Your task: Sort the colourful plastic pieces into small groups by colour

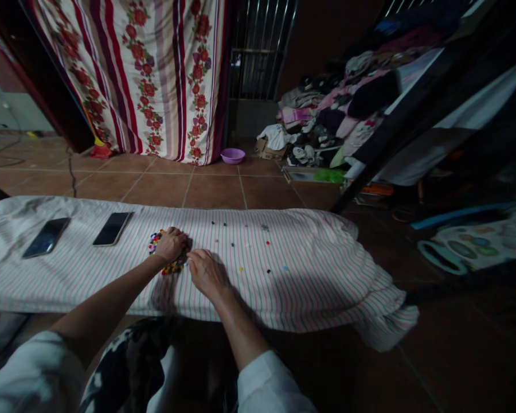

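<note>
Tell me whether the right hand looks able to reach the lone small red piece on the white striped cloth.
Likely yes: between the bare right hand and the lone small red piece lie only white striped cloth and a few tiny scattered pieces, nothing tall.

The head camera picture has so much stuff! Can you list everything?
cloth: 1, pale striped, across middle
small pieces: many, mixed colours, heaped and scattered on cloth
phones: 2, dark, cloth's left end
curtain: 1, red-white flowered, behind
bowl: 1, purple, floor beside curtain
clothes: uncounted pile, mixed, back right
barred gate: 1, dark, back middle
Some others: too dim to name
left hand: 1, pale sleeve, over heap
right hand: 1, pale sleeve, at heap's edge
</note>
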A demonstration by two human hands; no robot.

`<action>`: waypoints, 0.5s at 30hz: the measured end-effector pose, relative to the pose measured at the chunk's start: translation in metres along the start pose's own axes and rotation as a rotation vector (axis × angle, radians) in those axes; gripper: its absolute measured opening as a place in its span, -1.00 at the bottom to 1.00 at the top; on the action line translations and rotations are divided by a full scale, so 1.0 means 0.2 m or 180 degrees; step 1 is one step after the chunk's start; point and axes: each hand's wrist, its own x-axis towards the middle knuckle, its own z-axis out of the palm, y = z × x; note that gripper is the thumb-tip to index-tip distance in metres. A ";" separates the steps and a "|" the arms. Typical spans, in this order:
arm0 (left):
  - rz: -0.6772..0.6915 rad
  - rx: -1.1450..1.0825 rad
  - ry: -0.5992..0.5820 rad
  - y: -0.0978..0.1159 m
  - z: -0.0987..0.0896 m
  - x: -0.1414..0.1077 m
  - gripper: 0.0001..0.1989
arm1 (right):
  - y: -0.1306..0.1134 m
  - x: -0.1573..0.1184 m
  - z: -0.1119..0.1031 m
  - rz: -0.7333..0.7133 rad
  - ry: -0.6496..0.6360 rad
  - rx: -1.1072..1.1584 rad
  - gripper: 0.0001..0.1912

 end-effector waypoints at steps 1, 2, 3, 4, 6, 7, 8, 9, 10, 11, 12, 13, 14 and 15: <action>0.0020 -0.0016 0.0013 0.00 0.00 0.00 -0.82 | 0.00 0.00 0.00 -0.0022 0.0007 0.0016 -0.65; 0.0038 -0.0034 0.0028 0.00 0.00 -0.01 -0.82 | -0.01 0.00 0.00 -0.0036 0.0006 0.0019 -0.64; 0.0055 -0.0054 0.0045 0.00 0.01 -0.01 -0.82 | -0.01 -0.01 0.00 -0.0052 -0.0007 0.0005 -0.63; 0.0072 -0.0074 0.0062 -0.01 0.01 -0.01 -0.81 | -0.02 -0.01 0.01 -0.0071 -0.0031 -0.0023 -0.63; 0.0103 -0.0117 0.0098 -0.01 0.01 -0.02 -0.80 | -0.02 -0.01 0.01 -0.0112 -0.0087 -0.0100 -0.63; 0.0117 -0.0137 0.0114 -0.01 0.00 -0.02 -0.80 | -0.02 -0.01 0.01 -0.0131 -0.0115 -0.0136 -0.64; 0.0128 -0.0157 0.0129 -0.01 0.00 -0.02 -0.80 | -0.01 -0.01 0.02 -0.0147 -0.0141 -0.0161 -0.65; 0.0135 -0.0174 0.0142 -0.01 0.00 -0.03 -0.80 | -0.01 -0.01 0.02 -0.0155 -0.0157 -0.0175 -0.65; 0.0136 -0.0189 0.0156 -0.01 -0.01 -0.03 -0.80 | -0.01 -0.01 0.02 -0.0154 -0.0163 -0.0178 -0.66; 0.0127 -0.0201 0.0171 -0.01 -0.01 -0.03 -0.80 | -0.01 -0.01 0.02 -0.0153 -0.0169 -0.0176 -0.67; 0.0112 -0.0210 0.0187 -0.01 -0.02 -0.04 -0.79 | -0.01 -0.01 0.03 -0.0157 -0.0182 -0.0172 -0.68; 0.0093 -0.0219 0.0199 -0.01 -0.03 -0.04 -0.79 | -0.01 -0.02 0.03 -0.0171 -0.0204 -0.0169 -0.68; 0.0071 -0.0225 0.0207 -0.01 -0.03 -0.05 -0.79 | -0.01 -0.02 0.03 -0.0191 -0.0236 -0.0165 -0.69; 0.0049 -0.0230 0.0208 -0.01 -0.04 -0.05 -0.78 | -0.01 -0.02 0.03 -0.0212 -0.0268 -0.0160 -0.69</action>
